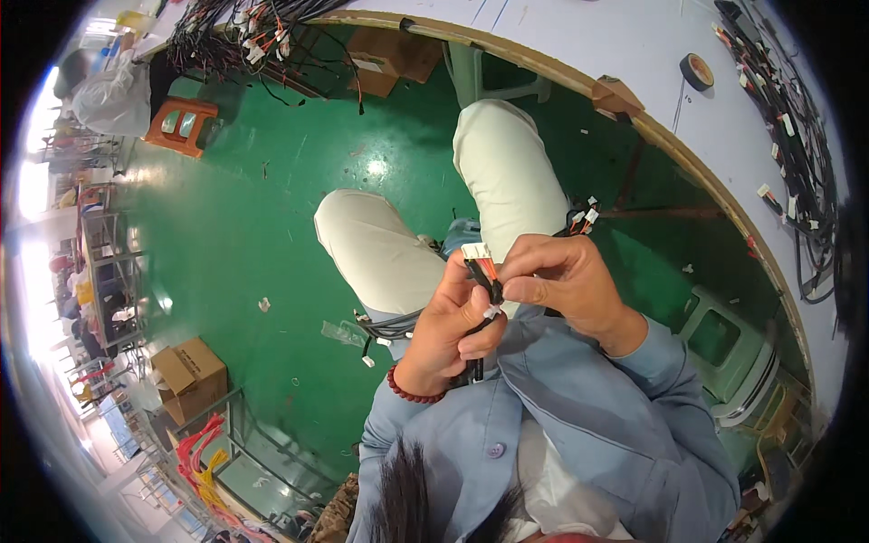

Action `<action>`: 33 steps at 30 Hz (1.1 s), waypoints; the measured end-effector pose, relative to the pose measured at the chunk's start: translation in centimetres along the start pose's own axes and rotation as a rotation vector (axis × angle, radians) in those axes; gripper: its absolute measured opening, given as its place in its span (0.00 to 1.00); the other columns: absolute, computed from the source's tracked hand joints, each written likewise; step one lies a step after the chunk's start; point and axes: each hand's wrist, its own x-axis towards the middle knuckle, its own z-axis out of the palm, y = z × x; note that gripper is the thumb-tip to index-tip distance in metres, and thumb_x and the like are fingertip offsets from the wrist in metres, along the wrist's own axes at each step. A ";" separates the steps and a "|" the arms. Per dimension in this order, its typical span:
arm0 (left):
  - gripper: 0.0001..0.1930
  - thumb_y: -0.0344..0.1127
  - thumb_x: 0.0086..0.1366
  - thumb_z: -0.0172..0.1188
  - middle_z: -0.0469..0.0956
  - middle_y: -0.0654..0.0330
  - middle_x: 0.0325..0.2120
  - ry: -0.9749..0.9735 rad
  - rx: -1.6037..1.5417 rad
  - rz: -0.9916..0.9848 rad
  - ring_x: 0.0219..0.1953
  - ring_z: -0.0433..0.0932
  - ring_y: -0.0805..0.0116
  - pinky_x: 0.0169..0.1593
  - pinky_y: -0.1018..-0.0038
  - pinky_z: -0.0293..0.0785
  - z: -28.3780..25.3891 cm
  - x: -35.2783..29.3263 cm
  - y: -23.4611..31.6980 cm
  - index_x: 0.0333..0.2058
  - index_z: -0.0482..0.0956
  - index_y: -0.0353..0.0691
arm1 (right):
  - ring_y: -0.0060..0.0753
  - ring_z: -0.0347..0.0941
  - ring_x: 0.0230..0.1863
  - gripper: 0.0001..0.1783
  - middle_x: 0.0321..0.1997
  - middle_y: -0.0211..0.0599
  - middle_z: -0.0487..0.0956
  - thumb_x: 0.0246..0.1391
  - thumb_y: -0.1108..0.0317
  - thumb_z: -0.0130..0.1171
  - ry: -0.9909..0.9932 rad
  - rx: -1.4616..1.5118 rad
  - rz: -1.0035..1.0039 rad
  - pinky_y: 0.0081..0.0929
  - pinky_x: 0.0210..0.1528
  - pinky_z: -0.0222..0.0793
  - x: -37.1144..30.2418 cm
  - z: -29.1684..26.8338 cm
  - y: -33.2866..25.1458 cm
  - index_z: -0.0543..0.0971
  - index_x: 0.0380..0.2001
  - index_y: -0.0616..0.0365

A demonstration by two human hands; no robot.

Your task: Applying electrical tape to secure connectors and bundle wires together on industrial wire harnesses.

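A wire harness (494, 291) with black-sheathed cable and a few orange wires is held up over my lap. Its white connector (475, 251) points away from me. My left hand (450, 330) is closed around the cable below the connector, and a small white piece (492, 311) shows by its thumb. From the right, my right hand (575, 285) pinches the harness just under the orange wires with thumb and forefinger. More black cables (396, 324) lie across my lap to the left, and white connectors (588, 215) on dark wires show beyond my right hand.
A curved white table edge (543, 63) runs from far to right, bearing a tape roll (696, 71) and harness bundles (783, 127). Another cable bundle (258, 41) hangs over its far left. Stools in orange (181, 125) and pale green (729, 348) and a cardboard box (190, 376) stand around.
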 end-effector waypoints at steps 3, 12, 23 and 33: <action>0.15 0.33 0.67 0.50 0.67 0.62 0.35 0.098 0.144 0.013 0.12 0.58 0.82 0.14 0.86 0.52 0.7 0.2 0.0 0.50 0.59 0.50 | 0.14 0.67 0.29 0.05 0.28 0.27 0.75 0.47 0.77 0.60 0.040 0.044 0.070 0.13 0.32 0.62 -0.3 0.3 -0.4 0.79 0.30 0.65; 0.15 0.30 0.66 0.49 0.66 0.59 0.36 0.188 0.567 0.241 0.13 0.61 0.80 0.15 0.85 0.55 1.1 1.1 -1.4 0.49 0.58 0.44 | 0.10 0.63 0.23 0.05 0.21 0.23 0.71 0.50 0.72 0.59 0.322 -0.135 -0.158 0.14 0.24 0.59 -0.5 1.7 2.5 0.75 0.24 0.62; 0.16 0.36 0.68 0.49 0.68 0.61 0.35 0.121 0.190 0.018 0.11 0.60 0.81 0.13 0.84 0.53 -0.2 0.7 -0.2 0.51 0.58 0.47 | 0.18 0.70 0.33 0.07 0.30 0.33 0.75 0.53 0.71 0.58 0.113 0.143 0.138 0.16 0.35 0.65 -0.2 0.5 -0.3 0.76 0.27 0.66; 0.18 0.23 0.63 0.49 0.67 0.57 0.38 0.316 0.913 0.339 0.17 0.70 0.75 0.17 0.82 0.64 -0.1 1.5 -1.6 0.50 0.58 0.39 | 0.19 0.68 0.23 0.06 0.26 0.35 0.75 0.48 0.75 0.58 0.298 -0.573 -0.273 0.16 0.26 0.62 0.3 0.7 1.8 0.76 0.29 0.68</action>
